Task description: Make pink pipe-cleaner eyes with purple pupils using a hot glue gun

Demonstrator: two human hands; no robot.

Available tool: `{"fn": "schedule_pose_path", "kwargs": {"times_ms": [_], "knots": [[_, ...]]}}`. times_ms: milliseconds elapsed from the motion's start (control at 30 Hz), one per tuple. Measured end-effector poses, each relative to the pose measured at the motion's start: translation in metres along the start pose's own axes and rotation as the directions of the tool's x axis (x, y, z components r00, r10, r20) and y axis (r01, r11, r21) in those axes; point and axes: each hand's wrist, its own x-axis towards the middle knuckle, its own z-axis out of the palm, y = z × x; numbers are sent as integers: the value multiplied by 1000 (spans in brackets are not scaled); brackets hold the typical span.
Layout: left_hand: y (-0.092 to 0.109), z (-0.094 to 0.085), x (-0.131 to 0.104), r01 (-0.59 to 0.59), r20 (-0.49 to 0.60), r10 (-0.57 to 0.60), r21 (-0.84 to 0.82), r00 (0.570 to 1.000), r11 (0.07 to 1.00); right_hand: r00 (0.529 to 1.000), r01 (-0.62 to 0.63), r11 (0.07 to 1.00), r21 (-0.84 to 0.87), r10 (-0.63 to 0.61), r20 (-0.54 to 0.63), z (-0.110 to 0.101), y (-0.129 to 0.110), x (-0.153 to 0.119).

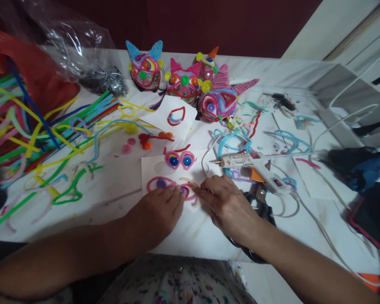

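On a white card [147, 166] lie two pink pipe-cleaner loops side by side. Inside the left pink loop [149, 184] is a purple coil [161, 183]; the other holds a small red and purple coil [184, 191]. My left hand [161, 209] presses its closed fingertips on that red and purple coil. Just right of it, my right hand [226, 204] is closed in a pinch at the same loop's edge; what lies between its fingers is hidden. Above them on the card sits a finished-looking pair of pipe-cleaner eyes [180, 161] with blue centres.
A hot glue gun [240, 160] and black scissors [262, 207] lie right of my hands. Colourful pipe-cleaner animal heads [183, 84] stand at the back. Loose pipe cleaners [60, 131] cover the left side. A white cord [319, 223] runs along the right.
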Motion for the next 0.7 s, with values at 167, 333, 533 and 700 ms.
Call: {"fn": "schedule_pose_path", "kwargs": {"times_ms": [167,333,533,700], "knots": [[-8,-1,7,3,-56,-7,-72,998,997,1000,-20,998,61,20,-3,2,-1,1],[-14,-3,13,39,-60,-48,-152,997,988,999,-33,993,109,36,-20,1,-2,1],[-15,-1,17,51,-114,-72,-177,991,983,998,-25,992,121,31,-47,2,-2,2],[-15,1,17,64,-128,-95,-226,987,972,998,-19,992,122,26,-56,3,-3,2]]}}
